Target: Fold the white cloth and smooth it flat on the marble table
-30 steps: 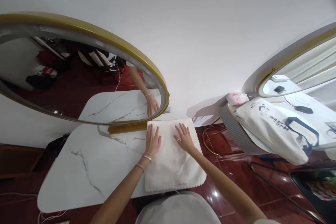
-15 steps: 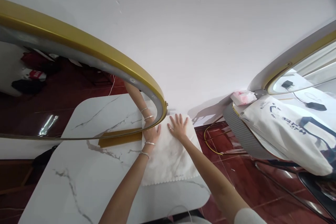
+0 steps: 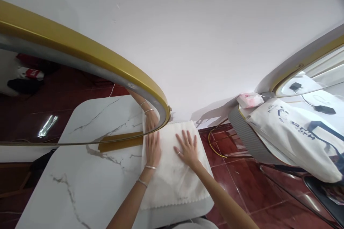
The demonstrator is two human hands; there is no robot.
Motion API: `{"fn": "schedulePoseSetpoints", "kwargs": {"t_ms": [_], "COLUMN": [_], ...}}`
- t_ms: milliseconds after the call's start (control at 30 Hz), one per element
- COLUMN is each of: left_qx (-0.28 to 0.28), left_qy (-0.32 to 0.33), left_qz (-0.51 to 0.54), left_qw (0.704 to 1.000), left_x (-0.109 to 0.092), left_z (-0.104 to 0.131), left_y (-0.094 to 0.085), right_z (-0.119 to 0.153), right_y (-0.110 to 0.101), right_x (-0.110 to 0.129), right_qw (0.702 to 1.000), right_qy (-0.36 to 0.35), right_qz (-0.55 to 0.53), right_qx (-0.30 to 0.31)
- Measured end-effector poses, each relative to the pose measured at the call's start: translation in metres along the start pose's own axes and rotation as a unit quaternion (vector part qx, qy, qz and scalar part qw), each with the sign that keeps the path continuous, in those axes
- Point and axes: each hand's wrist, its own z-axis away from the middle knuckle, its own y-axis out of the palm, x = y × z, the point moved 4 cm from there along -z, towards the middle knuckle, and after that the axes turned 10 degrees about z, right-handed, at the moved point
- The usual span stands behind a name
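A white cloth point(image 3: 174, 180) with a scalloped near edge lies on the white marble-patterned table point(image 3: 107, 186), close to the wall. My left hand point(image 3: 153, 148) lies flat along the cloth's left side, fingers pointing toward the mirror's rim, with two bracelets at the wrist. On the cloth's right half rests my right hand point(image 3: 189, 149), palm down with fingers spread and a ring on one of them. Neither hand grips anything. Faint creases run through the cloth near its middle.
A gold-framed round mirror point(image 3: 120, 64) stands over the table's left side and reflects my left hand. At right, a second table point(image 3: 243, 128) holds a white printed bag point(image 3: 292, 132) and a tissue pack point(image 3: 249, 100). Red floor tiles point(image 3: 231, 182) lie between the tables.
The cloth has shifted toward me, its scalloped edge now nearer the table's front. Both hands have moved the same way, and my left hand has straightened along the cloth's left side.
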Motion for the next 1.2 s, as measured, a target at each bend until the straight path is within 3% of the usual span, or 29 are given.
{"fn": "schedulePoseSetpoints", "kwargs": {"t_ms": [100, 267, 367, 433, 500, 700, 767, 833, 933, 1200], "left_qx": [0.045, 0.059, 0.068, 0.059, 0.040, 0.037, 0.045, 0.048, 0.043, 0.025], "left_qy": [0.043, -0.008, -0.008, -0.007, -0.003, 0.005, 0.011, 0.021, 0.028, 0.016], "left_qz": [0.039, 0.070, 0.074, 0.075, 0.072, 0.040, 0.031, 0.027, 0.037, 0.069], "left_qw": [0.997, 0.996, 0.995, 0.995, 0.997, 0.999, 0.998, 0.998, 0.998, 0.997], "left_x": [-0.007, -0.009, -0.015, -0.021, -0.026, -0.036, -0.036, -0.036, -0.033, -0.026], "left_z": [-0.023, -0.079, -0.089, -0.072, -0.035, 0.102, 0.127, 0.136, 0.122, 0.036], "left_y": [0.011, 0.025, 0.029, 0.023, 0.012, -0.027, -0.034, -0.036, -0.031, 0.001], "right_z": [-0.024, -0.078, -0.093, -0.088, -0.070, 0.045, 0.079, 0.097, 0.087, -0.020], "right_y": [0.004, 0.006, 0.003, 0.000, -0.002, -0.016, -0.022, -0.024, -0.020, -0.003], "right_x": [-0.005, -0.018, -0.027, -0.032, -0.037, -0.024, -0.016, -0.012, -0.016, -0.055], "right_qw": [1.000, 0.997, 0.995, 0.995, 0.996, 0.999, 0.999, 0.999, 0.999, 0.998], "right_qy": [0.008, 0.033, 0.053, 0.061, 0.070, 0.035, 0.025, 0.025, 0.031, 0.044], "right_qz": [0.003, -0.017, -0.029, -0.020, -0.003, 0.031, 0.029, 0.028, 0.030, 0.002], "right_qx": [0.021, 0.070, 0.084, 0.077, 0.061, 0.013, 0.006, 0.003, 0.000, 0.049]}}
